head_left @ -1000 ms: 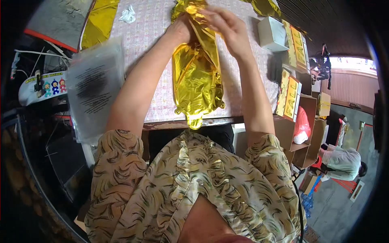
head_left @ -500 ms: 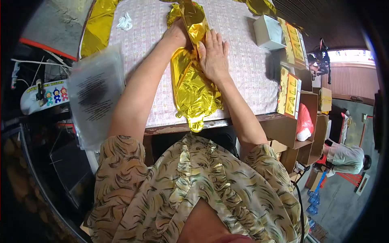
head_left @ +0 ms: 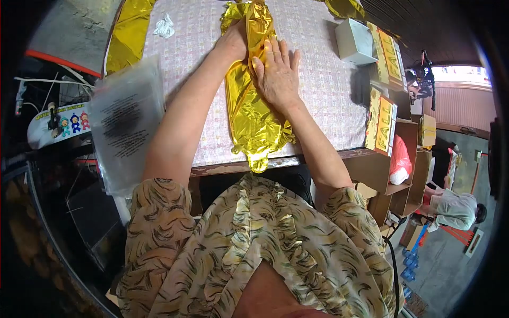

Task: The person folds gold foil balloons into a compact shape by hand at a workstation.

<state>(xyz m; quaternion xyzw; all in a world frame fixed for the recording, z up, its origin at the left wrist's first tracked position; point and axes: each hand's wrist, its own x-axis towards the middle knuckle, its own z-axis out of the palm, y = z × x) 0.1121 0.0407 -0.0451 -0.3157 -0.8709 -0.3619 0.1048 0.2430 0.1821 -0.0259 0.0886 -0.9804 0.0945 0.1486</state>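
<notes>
The right grip [head_left: 277, 74] is lying flat and spread wide, palm down, holding nothing. It is pressing on the gold foil [head_left: 257, 119], with its fingers [head_left: 271, 50] pointing toward the far edge of the counter [head_left: 328, 95]. The left grip [head_left: 233, 43] is resting against the foil's left side, just beside the right one. Its fingers are tucked out of sight by the crinkled sheet, so I cannot tell whether it is clasping the foil or only touching it.

The foil is lying lengthwise down the middle of the counter, running from the far edge to the near edge. Its narrow tail [head_left: 258, 161] is hanging just over the near edge.

A gold strip [head_left: 127, 34] is lying along the far left edge, and a small white scrap [head_left: 164, 25] is sitting near it. A white box [head_left: 354, 41] is standing near the far right corner, with another gold piece [head_left: 344, 8] just beyond it. Yellow packs [head_left: 385, 119] are leaning along the right edge.

A clear bag [head_left: 124, 122] of printed sheets is overhanging the left edge. Off the right edge, a red sack [head_left: 398, 159] is sitting in a cardboard box [head_left: 411, 143]. Another person [head_left: 456, 209] is crouching well apart on the floor.
</notes>
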